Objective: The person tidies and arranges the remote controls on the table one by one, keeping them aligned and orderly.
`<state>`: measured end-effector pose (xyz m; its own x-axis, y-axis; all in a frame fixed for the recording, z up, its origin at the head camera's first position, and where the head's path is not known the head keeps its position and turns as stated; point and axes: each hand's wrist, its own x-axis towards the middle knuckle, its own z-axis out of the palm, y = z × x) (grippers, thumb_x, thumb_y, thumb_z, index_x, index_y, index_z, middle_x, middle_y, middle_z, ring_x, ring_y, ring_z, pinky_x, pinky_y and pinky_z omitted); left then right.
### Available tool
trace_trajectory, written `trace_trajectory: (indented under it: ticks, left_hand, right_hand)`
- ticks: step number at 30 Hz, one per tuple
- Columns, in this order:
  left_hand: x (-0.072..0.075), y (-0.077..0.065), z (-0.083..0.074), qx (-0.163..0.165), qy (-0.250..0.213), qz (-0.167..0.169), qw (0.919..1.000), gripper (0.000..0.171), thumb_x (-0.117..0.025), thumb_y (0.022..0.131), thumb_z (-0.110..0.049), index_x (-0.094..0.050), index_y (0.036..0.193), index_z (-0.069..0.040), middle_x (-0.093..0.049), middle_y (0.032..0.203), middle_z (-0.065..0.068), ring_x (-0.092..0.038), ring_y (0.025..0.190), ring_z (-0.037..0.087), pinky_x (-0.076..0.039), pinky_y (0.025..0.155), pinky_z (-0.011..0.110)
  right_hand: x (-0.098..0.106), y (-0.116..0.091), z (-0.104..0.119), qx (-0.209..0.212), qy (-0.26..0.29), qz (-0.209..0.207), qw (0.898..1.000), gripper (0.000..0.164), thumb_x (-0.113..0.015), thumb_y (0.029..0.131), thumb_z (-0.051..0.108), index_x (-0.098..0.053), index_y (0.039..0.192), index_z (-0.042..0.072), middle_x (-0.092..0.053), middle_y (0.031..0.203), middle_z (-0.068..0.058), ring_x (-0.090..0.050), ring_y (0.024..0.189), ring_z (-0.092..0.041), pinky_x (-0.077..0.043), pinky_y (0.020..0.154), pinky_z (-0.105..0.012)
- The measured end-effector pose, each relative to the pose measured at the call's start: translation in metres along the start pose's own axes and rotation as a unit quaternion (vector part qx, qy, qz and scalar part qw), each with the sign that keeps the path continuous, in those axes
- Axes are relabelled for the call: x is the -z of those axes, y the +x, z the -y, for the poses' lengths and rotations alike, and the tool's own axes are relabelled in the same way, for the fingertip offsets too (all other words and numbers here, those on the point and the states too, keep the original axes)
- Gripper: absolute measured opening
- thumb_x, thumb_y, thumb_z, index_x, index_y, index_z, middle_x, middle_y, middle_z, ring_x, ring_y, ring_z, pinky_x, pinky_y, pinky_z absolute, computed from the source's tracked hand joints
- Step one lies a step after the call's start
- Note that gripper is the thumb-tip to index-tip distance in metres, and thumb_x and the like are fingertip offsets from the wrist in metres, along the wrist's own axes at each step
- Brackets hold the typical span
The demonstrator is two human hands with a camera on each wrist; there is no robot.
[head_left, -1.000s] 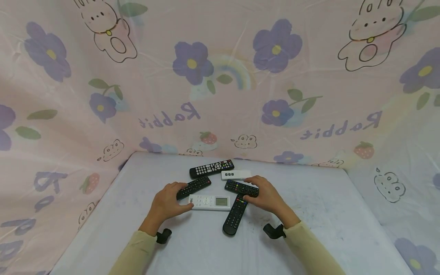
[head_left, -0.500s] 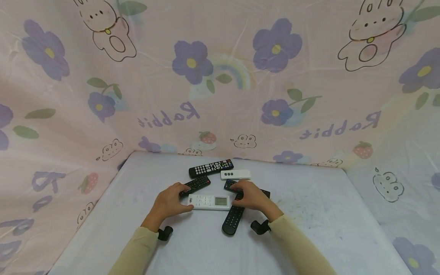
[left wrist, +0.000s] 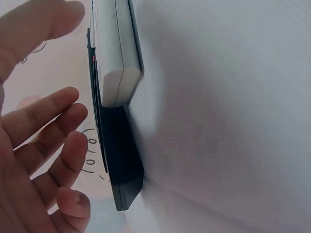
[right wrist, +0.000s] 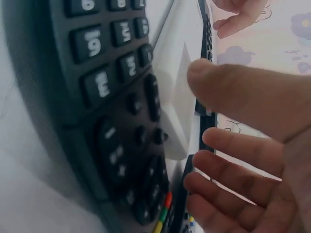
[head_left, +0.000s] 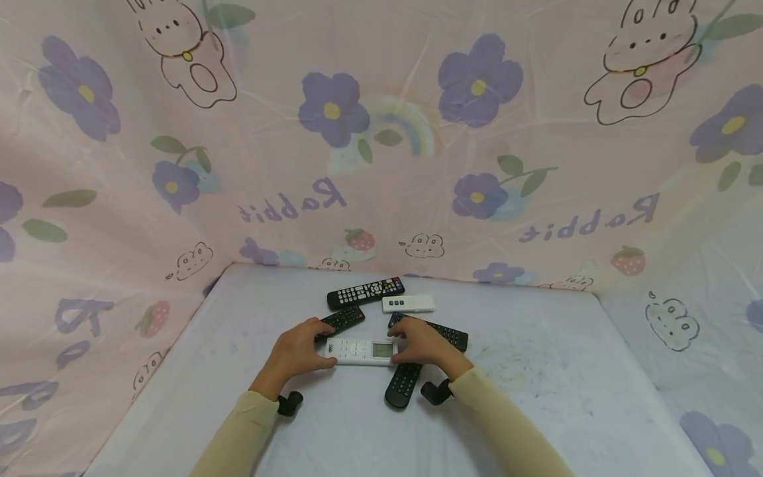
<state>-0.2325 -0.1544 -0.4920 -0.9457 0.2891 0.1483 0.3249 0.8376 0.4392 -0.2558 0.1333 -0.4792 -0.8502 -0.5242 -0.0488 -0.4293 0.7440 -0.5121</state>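
A white air-conditioner remote point(head_left: 354, 352) with a small grey display lies crosswise between the two hands. At its left end hovers the left hand point(head_left: 295, 351), fingers loosely bent over the near end of a black remote point(head_left: 348, 318). In the left wrist view its fingertips stand apart from the white remote's end point(left wrist: 114, 73). The right hand point(head_left: 424, 346) is over the display end, thumb at the corner, fingers spread loosely in the right wrist view. Beneath it lie a slanted black remote point(head_left: 454, 336) and another black remote point(head_left: 403, 387), both partly hidden. Neither hand grips anything.
Farther back lie a long black remote point(head_left: 366, 293) with pale buttons and a slim white remote point(head_left: 408, 304). The white-covered table point(head_left: 536, 371) meets a patterned cloth point(head_left: 393, 185) at its back and sides. Each wrist carries a black camera point(head_left: 437, 392).
The right hand has moved left, from the slanted black remote to the display end of the white air-conditioner remote. The left hand has shifted slightly right. The remotes stay in place.
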Motion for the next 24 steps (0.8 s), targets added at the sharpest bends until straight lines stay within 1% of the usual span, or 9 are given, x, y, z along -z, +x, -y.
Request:
trace_trajectory:
  ticks: [4,11,18,24]
  left_hand:
    - [-0.002,0.002,0.001,-0.001,0.012,0.012,0.9999,0.059,-0.087,0.060,-0.041,-0.070,0.112,-0.019,-0.065,0.106,-0.005,-0.061,0.096,0.013,-0.052,0.082,0.035]
    - [-0.005,0.004,-0.001,0.005,0.024,0.029,0.9993,0.059,-0.088,0.059,-0.042,-0.071,0.111,-0.020,-0.064,0.103,-0.007,-0.057,0.088,0.008,-0.051,0.078,0.031]
    - [-0.006,0.006,0.000,-0.002,0.042,0.037,0.9984,0.059,-0.088,0.060,-0.042,-0.070,0.113,-0.022,-0.063,0.107,-0.007,-0.056,0.087,0.007,-0.050,0.077,0.030]
    - [-0.006,0.007,0.000,-0.004,0.047,0.047,0.9978,0.057,-0.087,0.061,-0.041,-0.070,0.112,-0.022,-0.062,0.106,-0.008,-0.056,0.088,0.006,-0.050,0.078,0.029]
  right_hand:
    - [-0.004,0.004,-0.002,-0.016,-0.012,0.009,1.000,0.051,-0.084,0.070,0.030,-0.069,0.114,0.009,-0.068,0.107,-0.001,-0.061,0.096,-0.015,-0.052,0.086,-0.035]
    - [-0.009,0.010,-0.003,-0.017,-0.022,0.018,0.999,0.053,-0.085,0.068,0.030,-0.069,0.113,0.008,-0.067,0.104,-0.001,-0.060,0.092,-0.012,-0.051,0.084,-0.033]
    - [-0.010,0.012,0.000,-0.020,-0.048,0.020,0.998,0.054,-0.087,0.067,0.032,-0.070,0.113,0.010,-0.067,0.103,0.000,-0.057,0.089,-0.010,-0.051,0.084,-0.032]
    - [-0.009,0.013,0.003,-0.022,-0.037,0.027,0.999,0.054,-0.088,0.066,0.029,-0.069,0.113,0.009,-0.066,0.102,-0.001,-0.058,0.092,-0.012,-0.051,0.087,-0.034]
